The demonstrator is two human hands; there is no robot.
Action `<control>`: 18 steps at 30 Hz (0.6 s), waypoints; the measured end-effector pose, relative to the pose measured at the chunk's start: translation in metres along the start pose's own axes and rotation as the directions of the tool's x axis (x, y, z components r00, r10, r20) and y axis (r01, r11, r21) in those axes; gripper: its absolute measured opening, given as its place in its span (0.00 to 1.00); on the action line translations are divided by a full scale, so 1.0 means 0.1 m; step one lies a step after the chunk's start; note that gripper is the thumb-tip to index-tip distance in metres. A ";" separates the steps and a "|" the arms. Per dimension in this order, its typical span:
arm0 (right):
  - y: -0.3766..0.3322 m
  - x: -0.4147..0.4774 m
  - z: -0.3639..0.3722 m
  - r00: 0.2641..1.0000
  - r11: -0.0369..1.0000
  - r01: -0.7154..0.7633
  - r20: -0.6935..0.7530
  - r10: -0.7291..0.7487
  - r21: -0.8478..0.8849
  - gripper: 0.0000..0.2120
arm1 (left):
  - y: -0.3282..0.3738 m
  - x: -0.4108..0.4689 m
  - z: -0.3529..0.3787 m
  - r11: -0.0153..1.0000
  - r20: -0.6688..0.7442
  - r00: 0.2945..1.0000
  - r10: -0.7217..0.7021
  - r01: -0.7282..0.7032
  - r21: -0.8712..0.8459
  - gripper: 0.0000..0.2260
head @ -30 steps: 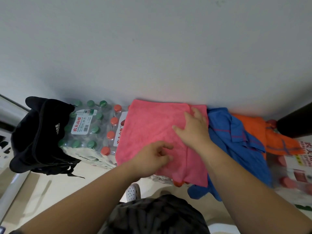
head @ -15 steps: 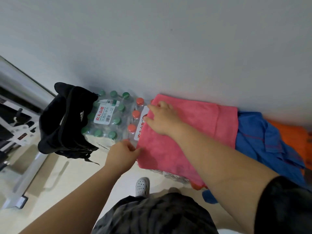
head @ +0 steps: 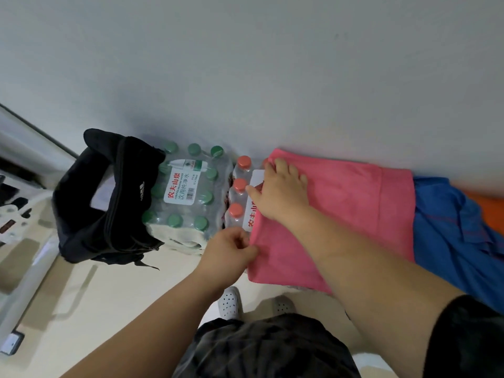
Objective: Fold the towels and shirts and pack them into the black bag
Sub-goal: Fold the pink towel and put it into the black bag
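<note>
A pink towel [head: 351,214] lies folded and flat on top of shrink-wrapped bottle packs against the wall. My left hand [head: 229,249] pinches its near left corner at the front edge. My right hand [head: 283,192] lies on the far left corner, fingers curled over the edge. A blue shirt [head: 450,233] lies crumpled to the right of the towel, with an orange garment [head: 485,199] behind it. The black bag [head: 106,197] stands open at the left, leaning on the green-capped pack.
A pack of green-capped water bottles [head: 185,192] and a pack of red-capped bottles [head: 240,189] sit between bag and towel. The grey wall runs right behind them. A metal frame [head: 24,268] stands at the far left. My white shoes [head: 231,302] are on the pale floor.
Both hands moved left from the towel's middle to its left edge. The left hand took the near corner and the right hand the far corner. The view swung left toward the bag.
</note>
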State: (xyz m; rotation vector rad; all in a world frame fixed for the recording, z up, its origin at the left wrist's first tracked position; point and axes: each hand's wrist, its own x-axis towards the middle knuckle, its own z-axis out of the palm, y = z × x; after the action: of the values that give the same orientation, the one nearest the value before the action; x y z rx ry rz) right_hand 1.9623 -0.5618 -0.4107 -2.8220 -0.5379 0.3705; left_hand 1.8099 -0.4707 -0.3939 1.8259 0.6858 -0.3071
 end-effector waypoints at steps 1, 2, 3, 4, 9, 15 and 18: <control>-0.04 0.00 0.00 1.000 1.000 -0.019 -0.009 0.019 0.013 0.39 | -0.02 0.02 -0.05 0.999 0.023 1.000 0.008 -0.007 -0.042 0.11; -0.09 0.01 0.00 0.999 0.999 -0.036 -0.019 0.037 0.025 0.39 | -0.04 0.03 -0.10 0.997 0.050 0.998 0.023 -0.020 -0.075 0.12; -0.15 0.02 0.00 0.998 0.998 -0.050 -0.030 0.051 0.038 0.39 | -0.07 0.05 -0.16 0.995 0.075 0.996 0.048 -0.041 -0.094 0.13; -0.22 0.04 -0.01 0.997 0.997 -0.059 -0.040 0.061 0.050 0.39 | -0.08 0.07 -0.22 0.993 0.098 0.992 0.084 -0.074 -0.096 0.13; -0.70 0.19 -0.01 0.996 0.995 -0.048 -0.073 0.054 0.082 0.38 | -0.21 0.16 -0.67 0.979 0.113 0.974 0.199 -0.202 0.025 0.17; -1.48 0.42 0.17 0.999 0.990 0.009 -0.035 -0.004 0.138 0.38 | -0.41 0.27 -1.35 0.933 -0.007 0.975 0.221 -0.209 0.291 0.19; -1.80 0.52 0.26 0.999 0.984 0.052 -0.019 -0.049 0.168 0.36 | -0.47 0.32 -1.63 0.849 -0.015 0.958 0.287 -0.247 0.468 0.22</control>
State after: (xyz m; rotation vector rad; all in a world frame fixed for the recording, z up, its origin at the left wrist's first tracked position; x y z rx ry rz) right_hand 1.9432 -0.3743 -0.3948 -2.6413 -0.5468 0.3665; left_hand 1.7883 -0.2994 -0.3887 2.3751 0.4237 -0.2185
